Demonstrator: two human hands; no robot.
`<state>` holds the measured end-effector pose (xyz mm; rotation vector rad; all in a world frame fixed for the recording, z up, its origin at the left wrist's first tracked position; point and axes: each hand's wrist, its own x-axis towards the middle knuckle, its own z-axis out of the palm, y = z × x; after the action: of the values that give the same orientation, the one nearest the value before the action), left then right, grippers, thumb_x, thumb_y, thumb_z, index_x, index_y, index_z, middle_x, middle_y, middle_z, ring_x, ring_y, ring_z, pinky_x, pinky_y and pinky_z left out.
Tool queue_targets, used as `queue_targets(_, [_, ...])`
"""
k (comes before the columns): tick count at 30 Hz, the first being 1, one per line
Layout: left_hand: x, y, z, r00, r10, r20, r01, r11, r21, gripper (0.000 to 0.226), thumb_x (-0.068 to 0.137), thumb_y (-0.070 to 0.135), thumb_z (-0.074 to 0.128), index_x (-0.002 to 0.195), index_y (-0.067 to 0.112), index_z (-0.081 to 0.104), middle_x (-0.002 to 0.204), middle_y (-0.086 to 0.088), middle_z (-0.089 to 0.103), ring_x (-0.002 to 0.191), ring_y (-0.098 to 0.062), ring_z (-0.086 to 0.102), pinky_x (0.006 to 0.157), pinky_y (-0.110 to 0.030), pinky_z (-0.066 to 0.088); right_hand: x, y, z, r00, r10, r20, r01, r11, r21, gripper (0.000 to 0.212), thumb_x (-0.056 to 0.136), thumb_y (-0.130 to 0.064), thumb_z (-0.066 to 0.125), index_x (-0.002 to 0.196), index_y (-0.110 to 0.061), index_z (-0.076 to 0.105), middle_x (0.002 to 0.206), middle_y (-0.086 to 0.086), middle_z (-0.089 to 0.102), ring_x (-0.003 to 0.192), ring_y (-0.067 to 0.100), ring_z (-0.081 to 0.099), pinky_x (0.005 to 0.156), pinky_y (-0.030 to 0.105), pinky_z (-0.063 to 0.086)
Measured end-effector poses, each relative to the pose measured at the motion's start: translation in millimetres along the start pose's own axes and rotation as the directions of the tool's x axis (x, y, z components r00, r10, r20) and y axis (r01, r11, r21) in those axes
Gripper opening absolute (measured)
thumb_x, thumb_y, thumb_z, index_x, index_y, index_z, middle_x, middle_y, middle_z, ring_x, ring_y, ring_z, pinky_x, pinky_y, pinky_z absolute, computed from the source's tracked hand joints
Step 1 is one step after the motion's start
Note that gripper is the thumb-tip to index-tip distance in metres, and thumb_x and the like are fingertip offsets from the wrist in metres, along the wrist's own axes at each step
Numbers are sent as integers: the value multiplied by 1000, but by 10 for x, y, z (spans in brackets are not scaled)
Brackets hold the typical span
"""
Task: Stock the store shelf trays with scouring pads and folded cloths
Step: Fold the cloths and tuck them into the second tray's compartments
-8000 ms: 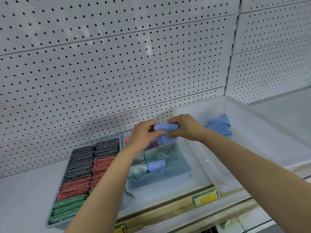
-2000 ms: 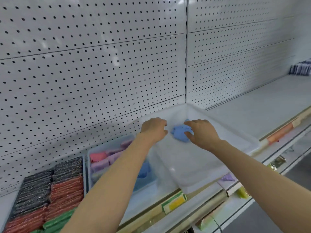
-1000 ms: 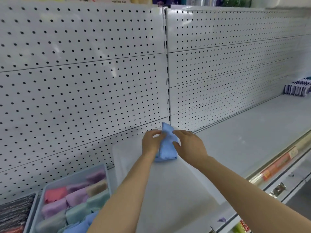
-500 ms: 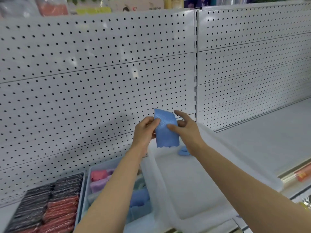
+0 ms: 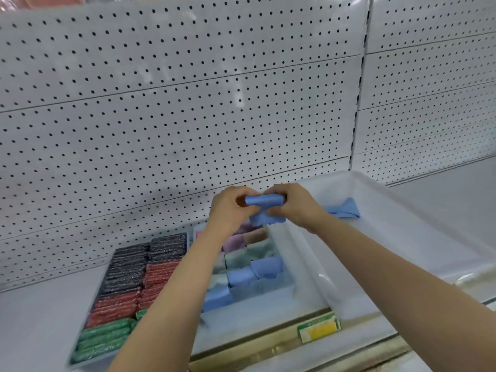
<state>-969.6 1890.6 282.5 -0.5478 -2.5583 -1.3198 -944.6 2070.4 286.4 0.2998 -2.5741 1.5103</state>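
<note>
Rolling now: left hand (image 5: pixel 230 208) and right hand (image 5: pixel 292 204) each pinch an end of the blue cloth (image 5: pixel 264 206), which half a second ago hung flat between them. Its top is a tight roll with a short flap hanging loose. Judgement: folding nearly done, placement next. The cloth is held in the air between the hands, above the divided cloth tray (image 5: pixel 268 291). One more loose blue cloth (image 5: pixel 345 209) lies in the white bin (image 5: pixel 402 237) just right. Scouring pads (image 5: pixel 134 277) fill the left tray.

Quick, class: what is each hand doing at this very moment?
Left hand: closed, gripping the left end of the rolled blue cloth.
Right hand: closed, gripping the right end of the same cloth.
</note>
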Motion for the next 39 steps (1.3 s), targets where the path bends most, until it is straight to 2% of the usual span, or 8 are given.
queue_targets(2, [-120, -54, -59, 999, 45, 21, -47, 993, 112, 28, 74, 12, 77, 84, 36, 71, 87, 6, 59, 86, -13, 56, 75, -29, 45, -23, 6, 97, 999, -50, 7, 50, 981, -188, 10, 66, -12, 74, 73, -13, 68, 69, 2, 51, 65, 18, 48, 59, 29, 38])
queue_targets(5, [-301, -146, -144, 993, 3, 118, -18, 992, 128, 17, 84, 11, 70, 98, 19, 74, 94, 6, 64, 92, -13, 57, 80, -29, 44, -50, 74, 250, 993, -36, 114, 76, 929, -362, 30, 62, -24, 84, 86, -15, 68, 99, 6, 51, 89, 19, 49, 75, 31, 42])
queue_targets(14, [-797, -570, -149, 927, -160, 340, 125, 984, 124, 16, 88, 21, 68, 103, 21, 66, 97, -3, 71, 91, -21, 67, 83, -40, 52, -352, 199, 756, 944, 41, 326, 107, 900, -423, 38, 68, -19, 79, 61, -30, 43, 65, -4, 46, 61, 13, 43, 54, 26, 31])
queue_targets(18, [-976, -737, -154, 906, -197, 375, 145, 976, 163, 21, 80, 24, 74, 92, 34, 60, 87, 12, 67, 81, -12, 64, 74, -32, 49, -386, 259, 950, 913, 87, 399, 152, 835, -529, 31, 65, -28, 81, 69, -19, 52, 72, 3, 54, 70, 23, 53, 59, 35, 39])
queue_targets(25, [-1144, -827, -280, 875, -220, 431, 97, 952, 290, 41, 69, 19, 85, 107, 22, 68, 98, 12, 66, 88, -2, 61, 74, -12, 48, -499, 435, 1153, 889, 110, 445, 212, 762, -612, 18, 69, -27, 74, 72, -21, 57, 75, 3, 61, 72, 24, 53, 61, 35, 43])
queue_targets(30, [-1188, -886, -246, 877, -269, 399, 37, 865, 500, 36, 75, 24, 78, 109, 22, 65, 103, 6, 67, 93, -12, 62, 83, -31, 52, -500, 418, 1218, 879, 107, 464, 274, 682, -678, 18, 75, -25, 67, 93, -21, 68, 92, 6, 69, 86, 29, 61, 61, 30, 38])
queue_targets(34, [-1248, -888, -144, 915, -207, 346, -46, 800, 598, 31, 77, 19, 68, 106, 28, 65, 101, 7, 66, 93, -17, 61, 68, -28, 44, -464, 366, 1269, 849, 133, 512, 325, 633, -703, 22, 81, -25, 64, 102, -23, 66, 101, 5, 68, 96, 29, 62, 66, 30, 41])
queue_targets(39, [-1259, -953, -151, 899, -216, 381, -42, 824, 566, 32, 79, 16, 67, 108, 31, 67, 106, 9, 68, 97, -14, 63, 74, -27, 48, -434, 285, 1149, 807, 221, 547, 217, 751, -624, 37, 82, -20, 68, 118, -21, 63, 117, 1, 66, 107, 22, 60, 84, 29, 48])
